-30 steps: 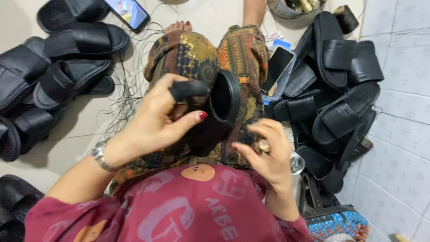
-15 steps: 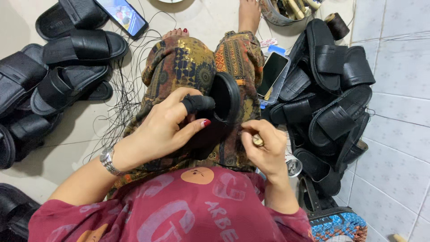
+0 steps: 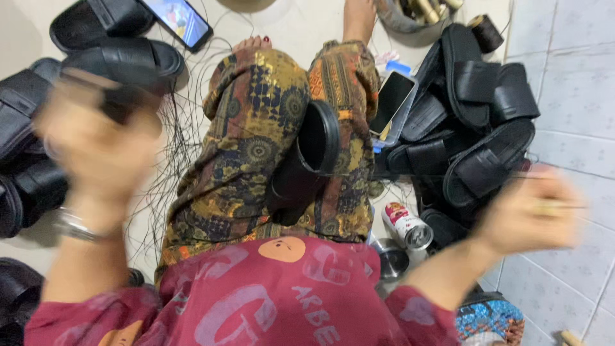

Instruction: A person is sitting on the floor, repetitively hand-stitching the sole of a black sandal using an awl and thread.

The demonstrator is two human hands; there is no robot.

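We see the black sandal [image 3: 307, 160] lying on the lap between the knees, untouched. Left hand [image 3: 96, 138] and right hand [image 3: 532, 214] are spread wide apart, both blurred; grip state we cannot tell.

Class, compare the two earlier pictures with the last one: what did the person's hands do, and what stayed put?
Both hands swung apart from the lap: the left hand went out to the left, the right hand out to the right, both blurred. They let go of the black rubber sandal, which now lies unheld on the patterned trousers. The pile of black sandals on the right and the two phones stayed put.
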